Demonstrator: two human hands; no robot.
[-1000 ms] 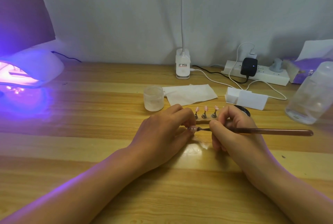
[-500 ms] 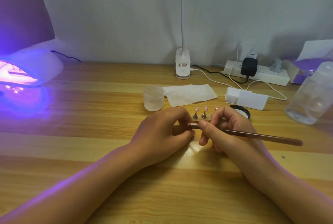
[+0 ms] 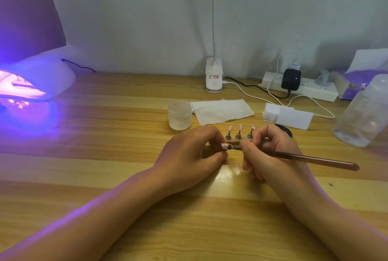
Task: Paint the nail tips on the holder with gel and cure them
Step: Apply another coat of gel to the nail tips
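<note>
My left hand (image 3: 193, 155) pinches a small pink nail tip (image 3: 225, 146) on its stand, just above the wooden table. My right hand (image 3: 270, 155) grips a long brown brush (image 3: 310, 160), whose bristle end touches that tip. Behind the hands, three more pink nail tips (image 3: 240, 131) stand upright on metal pegs in the holder. A dark gel pot (image 3: 285, 131) lies right of the holder, mostly hidden by my right hand. The white curing lamp (image 3: 35, 82) glows purple at the far left.
A frosted jar (image 3: 180, 115) and a white wipe (image 3: 222, 110) sit behind the holder. A white foam block (image 3: 287, 116), a power strip (image 3: 302, 88) with cables, a clip lamp base (image 3: 213, 78) and a clear bottle (image 3: 365, 113) fill the back and right.
The brush has tilted so its handle end points lower to the right. Both hands shifted slightly while the bristles stay on the pinched nail tip.
</note>
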